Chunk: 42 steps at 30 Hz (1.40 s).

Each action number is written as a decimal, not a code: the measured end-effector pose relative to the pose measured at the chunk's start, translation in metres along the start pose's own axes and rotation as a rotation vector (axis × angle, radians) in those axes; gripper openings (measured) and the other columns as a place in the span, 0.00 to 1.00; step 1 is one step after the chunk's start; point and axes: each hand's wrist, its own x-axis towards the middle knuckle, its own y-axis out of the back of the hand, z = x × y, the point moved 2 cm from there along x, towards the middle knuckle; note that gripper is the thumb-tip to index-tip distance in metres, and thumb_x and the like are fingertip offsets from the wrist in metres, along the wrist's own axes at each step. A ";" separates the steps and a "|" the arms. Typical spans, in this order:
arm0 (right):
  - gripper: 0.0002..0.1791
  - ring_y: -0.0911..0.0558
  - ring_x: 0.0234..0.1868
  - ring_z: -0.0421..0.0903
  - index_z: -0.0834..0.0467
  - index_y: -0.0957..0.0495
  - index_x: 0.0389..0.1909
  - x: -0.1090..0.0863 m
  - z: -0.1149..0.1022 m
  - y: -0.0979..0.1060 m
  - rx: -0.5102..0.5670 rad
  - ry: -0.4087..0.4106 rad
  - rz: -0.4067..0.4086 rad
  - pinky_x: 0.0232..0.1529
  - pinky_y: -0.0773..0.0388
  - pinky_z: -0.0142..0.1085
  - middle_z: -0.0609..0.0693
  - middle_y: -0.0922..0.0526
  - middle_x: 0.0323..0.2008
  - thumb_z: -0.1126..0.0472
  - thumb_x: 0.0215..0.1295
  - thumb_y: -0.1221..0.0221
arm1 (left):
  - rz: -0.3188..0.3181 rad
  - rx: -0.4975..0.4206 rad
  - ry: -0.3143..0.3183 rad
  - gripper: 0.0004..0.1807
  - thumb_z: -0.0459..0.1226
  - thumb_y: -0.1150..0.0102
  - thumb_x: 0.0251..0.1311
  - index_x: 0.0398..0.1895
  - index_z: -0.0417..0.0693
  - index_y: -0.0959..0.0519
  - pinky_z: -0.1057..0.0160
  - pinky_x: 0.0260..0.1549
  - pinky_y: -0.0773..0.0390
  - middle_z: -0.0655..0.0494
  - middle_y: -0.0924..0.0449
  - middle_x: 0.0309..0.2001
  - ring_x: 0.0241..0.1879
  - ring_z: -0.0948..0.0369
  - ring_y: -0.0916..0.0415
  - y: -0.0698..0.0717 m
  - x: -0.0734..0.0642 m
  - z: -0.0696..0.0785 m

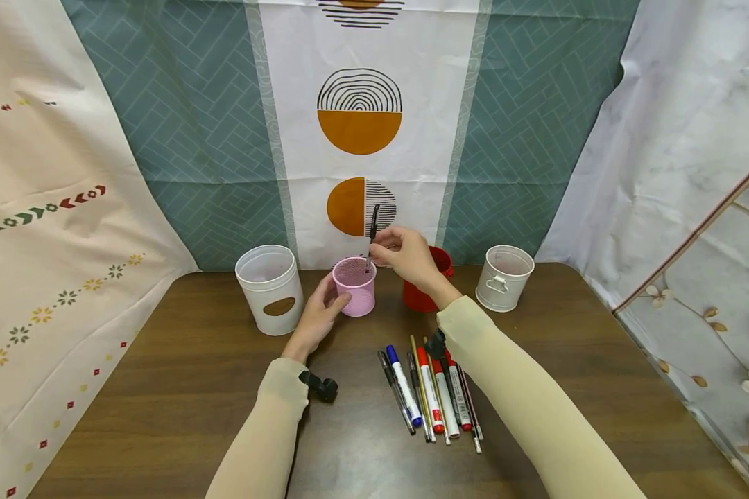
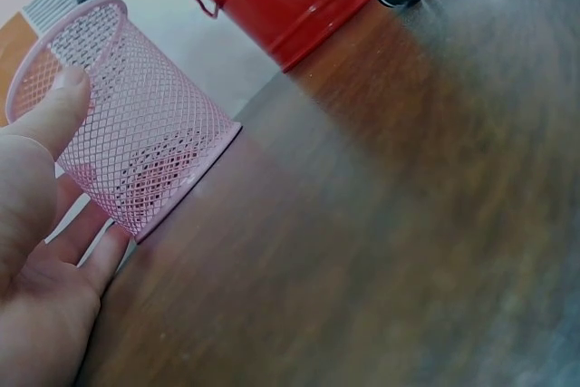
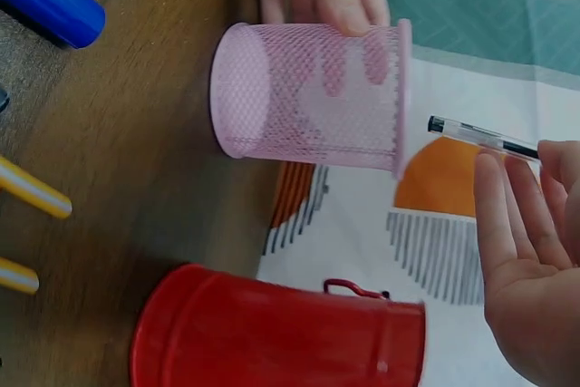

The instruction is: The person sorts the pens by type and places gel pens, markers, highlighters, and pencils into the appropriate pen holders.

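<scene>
A pink mesh pen cup [image 1: 357, 294] stands upright at the back of the table. My left hand [image 1: 320, 312] holds its left side, the thumb in front and the fingers behind, as the left wrist view shows. Over the cup, my right hand [image 1: 406, 256] pinches a clear-barrelled pen [image 3: 480, 136] with a black end. The pen points down, and its lower end overlaps the cup's opening in the head view. Several markers, pens and pencils lie in front, among them a blue-capped marker [image 1: 404, 388] and a red-capped marker [image 1: 431, 395].
A tall white bucket [image 1: 271, 298] with an oval cutout stands left of my left hand. The red bucket [image 1: 418, 296] is partly behind my right hand and wrist. Farther right is a small white bucket [image 1: 505, 284] with a handle. Patterned cloth hangs behind the brown table [image 1: 181, 388].
</scene>
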 end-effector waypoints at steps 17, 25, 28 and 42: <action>0.11 0.09 0.39 0.52 0.64 0.15 0.49 0.009 0.023 -0.021 -0.097 -0.059 -0.002 0.43 0.11 0.36 0.59 0.09 0.42 0.63 0.71 0.31 | -0.007 -0.006 0.010 0.36 0.36 0.40 0.77 0.83 0.46 0.41 0.46 0.76 0.35 0.42 0.35 0.78 0.77 0.45 0.37 -0.001 0.000 0.003; 0.11 0.11 0.45 0.50 0.61 0.14 0.50 0.009 0.022 -0.023 -0.159 -0.094 -0.011 0.49 0.12 0.39 0.57 0.09 0.45 0.62 0.70 0.30 | -0.003 -0.025 -0.001 0.35 0.35 0.41 0.78 0.83 0.44 0.41 0.45 0.76 0.35 0.40 0.34 0.77 0.77 0.45 0.36 0.000 -0.001 0.003; 0.11 0.10 0.47 0.50 0.60 0.13 0.50 0.007 0.023 -0.023 -0.173 -0.095 -0.008 0.50 0.12 0.40 0.56 0.09 0.46 0.62 0.70 0.30 | -0.009 -0.033 -0.004 0.35 0.35 0.41 0.78 0.83 0.44 0.41 0.45 0.76 0.35 0.40 0.34 0.77 0.77 0.45 0.36 -0.001 -0.001 0.002; 0.11 0.11 0.41 0.46 0.61 0.12 0.49 -0.030 -0.009 -0.002 -0.409 0.120 -0.110 0.48 0.12 0.40 0.52 0.09 0.42 0.63 0.68 0.29 | -0.015 -0.038 0.000 0.35 0.34 0.41 0.78 0.84 0.46 0.42 0.46 0.77 0.35 0.41 0.35 0.78 0.78 0.45 0.38 -0.001 -0.002 0.003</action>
